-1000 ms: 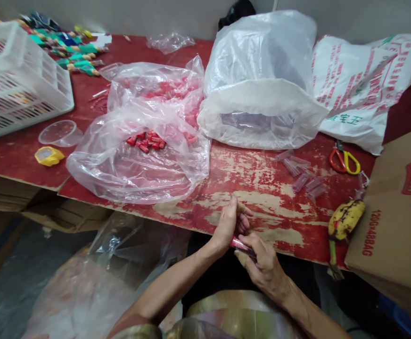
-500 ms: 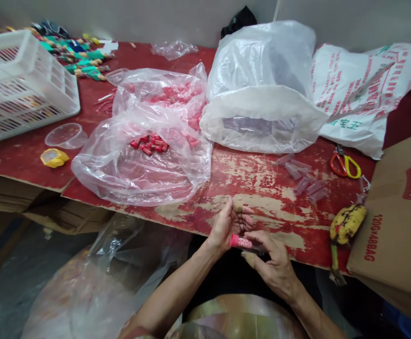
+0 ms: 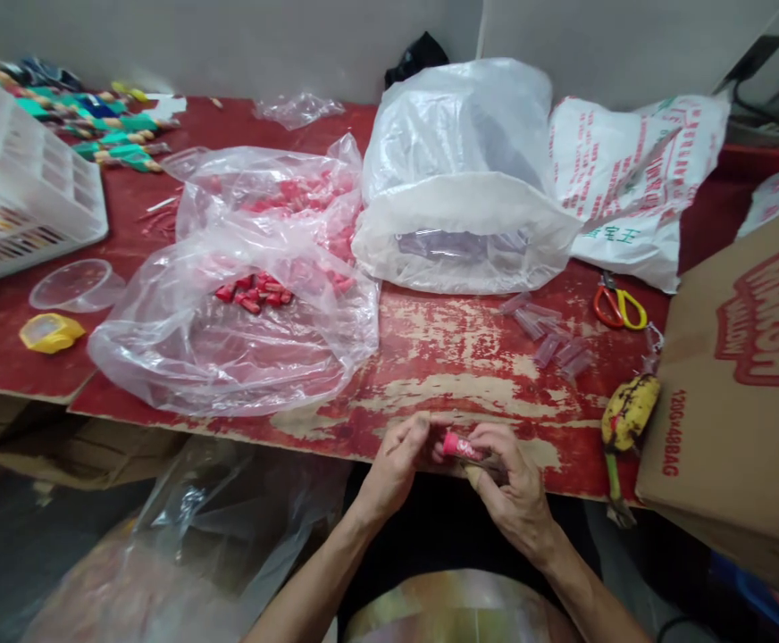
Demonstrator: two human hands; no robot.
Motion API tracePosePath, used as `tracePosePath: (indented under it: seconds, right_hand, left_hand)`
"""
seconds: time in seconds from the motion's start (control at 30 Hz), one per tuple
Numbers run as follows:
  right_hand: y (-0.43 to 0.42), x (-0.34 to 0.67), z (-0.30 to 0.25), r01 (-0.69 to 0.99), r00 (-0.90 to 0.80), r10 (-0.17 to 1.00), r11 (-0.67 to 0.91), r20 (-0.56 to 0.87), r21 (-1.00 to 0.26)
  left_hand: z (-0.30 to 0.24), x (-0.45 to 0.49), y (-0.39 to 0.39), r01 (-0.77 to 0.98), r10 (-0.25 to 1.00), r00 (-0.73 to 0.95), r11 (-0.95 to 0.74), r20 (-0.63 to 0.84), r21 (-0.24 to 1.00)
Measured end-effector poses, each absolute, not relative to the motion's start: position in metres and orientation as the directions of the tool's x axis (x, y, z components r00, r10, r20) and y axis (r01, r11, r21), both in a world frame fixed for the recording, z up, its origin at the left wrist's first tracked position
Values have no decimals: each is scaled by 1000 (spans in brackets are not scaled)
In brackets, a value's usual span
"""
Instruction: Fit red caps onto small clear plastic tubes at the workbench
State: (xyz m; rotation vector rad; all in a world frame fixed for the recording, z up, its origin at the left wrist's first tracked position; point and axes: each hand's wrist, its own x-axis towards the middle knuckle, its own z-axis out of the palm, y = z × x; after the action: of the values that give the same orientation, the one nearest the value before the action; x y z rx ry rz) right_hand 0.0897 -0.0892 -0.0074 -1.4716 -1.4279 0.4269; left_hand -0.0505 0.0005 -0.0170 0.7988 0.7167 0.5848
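My right hand [image 3: 514, 491] pinches a small pink-red tube [image 3: 462, 446] between thumb and fingers, just above the front edge of the worn red table [image 3: 443, 384]. A transparent sleeve [image 3: 490, 463] sticks out from the tube's far end, partly hidden by my right fingers. My left hand [image 3: 396, 469] sits close beside it, fingers curled against the tube's pink end. Whether those fingers grip the tube, I cannot tell.
A transparent bag of red pieces [image 3: 229, 339] and a white sack [image 3: 463, 196] lie on the table. Several transparent sleeves [image 3: 543, 330] lie near red-handled scissors [image 3: 621, 304]. A banana [image 3: 631, 411] and a cardboard carton [image 3: 738, 375] stand to the right.
My hands have come together, and my left fingers have curled in from their raised, spread pose to the tube's pink end. The whole view has shifted as my head moved.
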Motion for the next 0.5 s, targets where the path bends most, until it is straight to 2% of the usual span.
tracePosePath:
  seconds: [0.13,0.27,0.5]
  right_hand:
    - [-91,90,-10,557,225,903,189,366,-809]
    - [-93,91,-9,569,179,945,128,273,-812]
    - [-93,97,-11,614,111,966,117,232,-781]
  left_hand:
    - [-16,-58,-2,-158,673,689,501,-269,851]
    - [-9,-56,-3,-183,701,669,476,-246,860]
    - [-6,-53,-1,-167,707,643,506,-295,846]
